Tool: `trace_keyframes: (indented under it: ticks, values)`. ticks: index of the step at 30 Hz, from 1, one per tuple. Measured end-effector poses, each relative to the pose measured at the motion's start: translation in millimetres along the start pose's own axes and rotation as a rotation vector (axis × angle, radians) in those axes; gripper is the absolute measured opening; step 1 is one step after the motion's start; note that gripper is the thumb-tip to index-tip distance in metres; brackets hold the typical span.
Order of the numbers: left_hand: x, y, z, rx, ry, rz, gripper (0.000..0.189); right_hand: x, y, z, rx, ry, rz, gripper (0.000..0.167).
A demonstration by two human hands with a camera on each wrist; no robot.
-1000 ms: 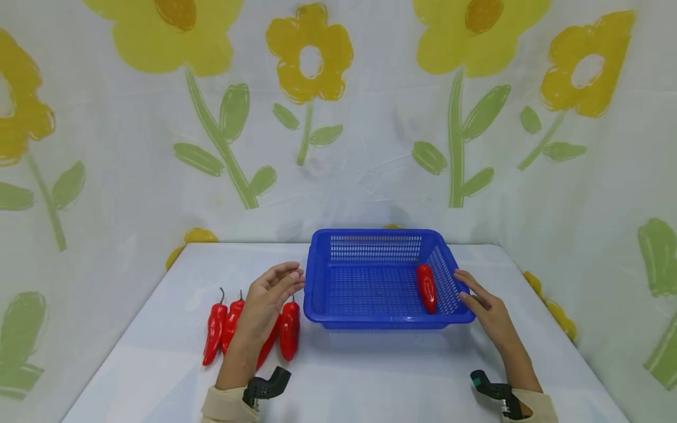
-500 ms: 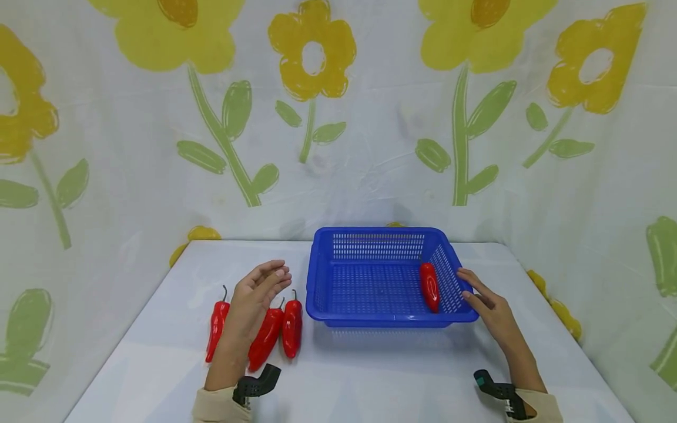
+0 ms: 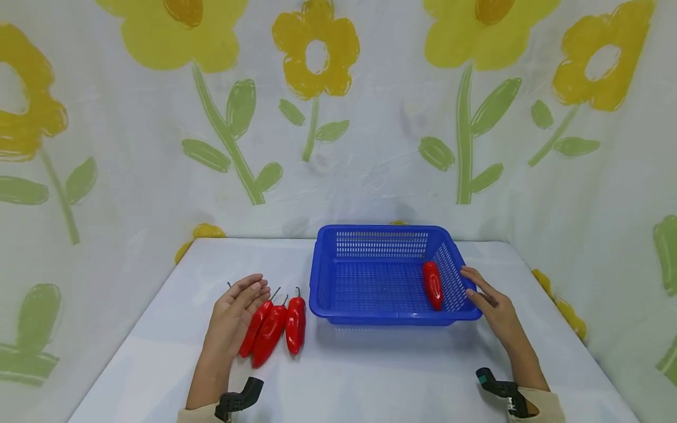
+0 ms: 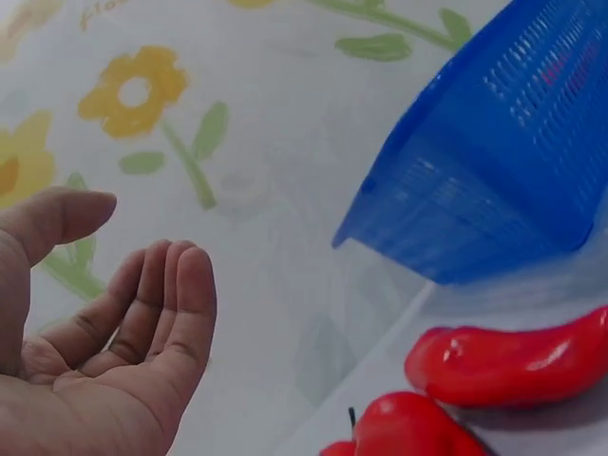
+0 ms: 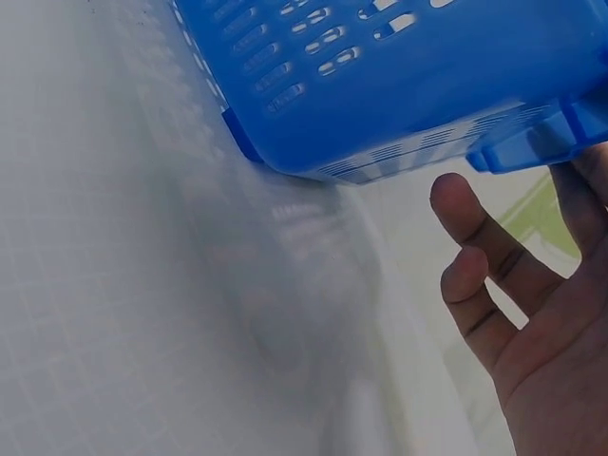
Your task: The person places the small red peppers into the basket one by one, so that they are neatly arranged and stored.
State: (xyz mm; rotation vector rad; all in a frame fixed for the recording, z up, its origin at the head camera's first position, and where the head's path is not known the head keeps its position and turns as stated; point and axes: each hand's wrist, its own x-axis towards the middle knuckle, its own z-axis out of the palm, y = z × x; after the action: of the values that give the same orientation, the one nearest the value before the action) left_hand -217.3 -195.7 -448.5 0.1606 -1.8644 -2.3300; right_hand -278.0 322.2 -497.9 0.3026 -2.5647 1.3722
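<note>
Left hand (image 3: 226, 326) hung loose by red chilies (image 3: 270, 336); right hand (image 3: 499, 318) touched the basket (image 3: 388, 318) near the table's (image 3: 381, 376) far edge, grip unclear!

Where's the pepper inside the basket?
In the head view, the pepper lies in the basket, near its right wall, on the side closest to the right hand.

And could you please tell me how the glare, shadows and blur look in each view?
Head: small glints on the red peppers, a faint shadow under the blue basket on the white table; left wrist: white highlights on the peppers; right wrist: dim, with a soft, hazy patch below the basket.
</note>
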Motion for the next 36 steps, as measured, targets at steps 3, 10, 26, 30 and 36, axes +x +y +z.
trace_keyframes:
  ticks: [3,10,26,30,36]
  values:
    - [-1.4,-5.3,-5.8,0.019,0.016,0.015,0.050,0.7,0.3,-2.1,0.006,-0.002,-0.003,0.047]
    - [-5.1,-17.0,-23.7,0.064,0.065,-0.016,0.054,-2.4,2.1,0.3,0.009,-0.011,0.005,0.048]
    - [-14.4,-16.0,-55.4,0.077,0.178,0.036,0.057,0.8,0.8,-0.1,0.040,-0.003,0.026,0.049]
    - [-14.0,-15.5,-60.3,0.080,0.217,0.036,0.055,1.1,0.5,-0.5,0.033,-0.006,0.034,0.050]
    - [-13.4,-17.7,-67.7,0.141,0.293,0.057,0.052,1.3,1.0,-0.4,0.034,-0.007,0.050,0.050]
